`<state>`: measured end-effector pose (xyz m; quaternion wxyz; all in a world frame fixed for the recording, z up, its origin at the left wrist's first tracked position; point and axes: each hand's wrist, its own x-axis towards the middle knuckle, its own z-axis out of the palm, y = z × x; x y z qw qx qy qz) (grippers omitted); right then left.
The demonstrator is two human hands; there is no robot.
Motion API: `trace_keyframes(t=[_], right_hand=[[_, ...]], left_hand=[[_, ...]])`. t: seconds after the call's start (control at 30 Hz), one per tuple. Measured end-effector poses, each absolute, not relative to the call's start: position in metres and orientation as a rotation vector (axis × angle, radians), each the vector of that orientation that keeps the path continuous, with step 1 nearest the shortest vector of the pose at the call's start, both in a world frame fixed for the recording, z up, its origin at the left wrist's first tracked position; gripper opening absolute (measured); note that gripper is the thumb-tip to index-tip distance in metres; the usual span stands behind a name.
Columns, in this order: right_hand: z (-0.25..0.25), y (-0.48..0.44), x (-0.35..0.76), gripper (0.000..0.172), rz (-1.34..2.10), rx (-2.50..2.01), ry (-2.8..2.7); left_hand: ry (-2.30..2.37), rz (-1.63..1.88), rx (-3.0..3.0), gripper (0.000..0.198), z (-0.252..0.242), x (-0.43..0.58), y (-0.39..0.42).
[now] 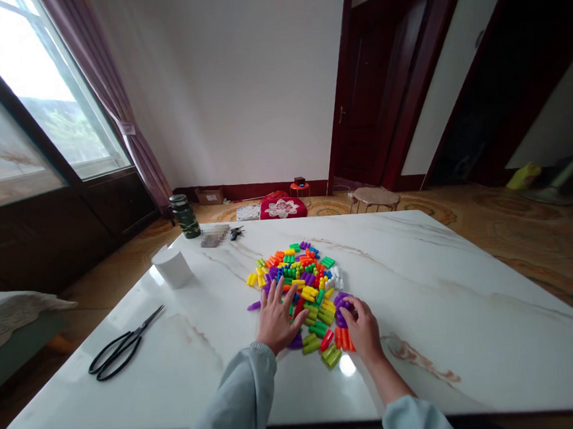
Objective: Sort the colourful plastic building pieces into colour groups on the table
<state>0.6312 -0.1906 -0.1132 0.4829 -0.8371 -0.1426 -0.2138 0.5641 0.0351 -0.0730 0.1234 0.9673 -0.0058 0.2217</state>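
A heap of small plastic building pieces (305,280) in many colours lies in the middle of a white marble table (472,305). My left hand (276,316) rests flat on the near left side of the heap, fingers spread over the pieces. My right hand (361,325) sits at the heap's near right edge, its fingers curled around purple pieces (341,301).
Black scissors (123,346) lie near the table's left front. A white roll (171,266), a green camouflage bottle (184,216) and keys (235,232) stand at the far left. Beyond the table are a small stool (374,198), a red cushion (282,207) and dark doors.
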Motion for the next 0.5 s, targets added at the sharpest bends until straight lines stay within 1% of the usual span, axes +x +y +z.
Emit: trace_keyframes(t=[0.13, 0.23, 0.33, 0.43, 0.5], right_hand=[[-0.114, -0.191, 0.63, 0.026, -0.527, -1.964, -0.324], [-0.117, -0.193, 0.625, 0.027, -0.473, -1.882, -0.241], [-0.118, -0.196, 0.63, 0.031, -0.373, -1.772, -0.145], [-0.108, -0.199, 0.665, 0.033, -0.387, -1.721, -0.093], [-0.098, -0.201, 0.708, 0.033, -0.51, -1.73, -0.073]], left_hand=[[-0.013, 0.559, 2.844, 0.066, -0.081, 0.578, 0.04], [-0.017, 0.614, 2.852, 0.067, -0.09, 0.578, 0.04], [-0.034, 0.669, 2.85, 0.062, -0.096, 0.577, 0.041], [-0.054, 0.698, 2.847, 0.06, -0.098, 0.577, 0.042], [-0.059, 0.691, 2.85, 0.059, -0.097, 0.577, 0.042]])
